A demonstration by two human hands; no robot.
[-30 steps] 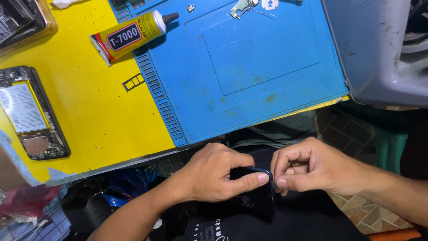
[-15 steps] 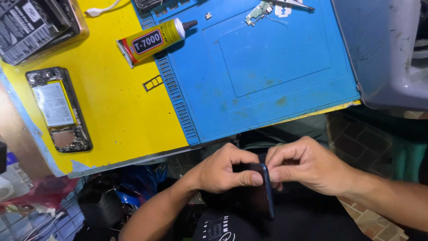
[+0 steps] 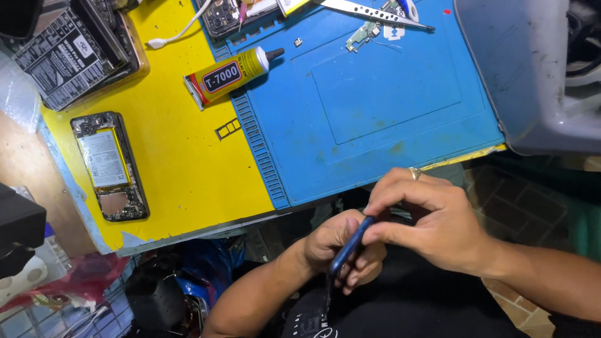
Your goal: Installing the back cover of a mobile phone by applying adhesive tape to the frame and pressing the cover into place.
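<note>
Dark blue phone (image 3: pixel 349 246) edge-on, tilted; left hand (image 3: pixel 341 250) grips it, right hand (image 3: pixel 432 222) pinches top.

A yellow worktop (image 3: pixel 169 156) fills the upper left, its near edge chipped and worn to grey. A blue ribbed mat (image 3: pixel 375 106) covers its right half, stained in spots. At the upper right stands a grey plastic bin (image 3: pixel 519 75), scuffed and dusty, overhanging the mat's corner. Below it the floor (image 3: pixel 501 188) shows dark patterned tiles, with paler tiles at the lower right. Under the worktop's left edge lies dim clutter: dark bags, red plastic and loose white cables. The light is bright and even from above.
</note>
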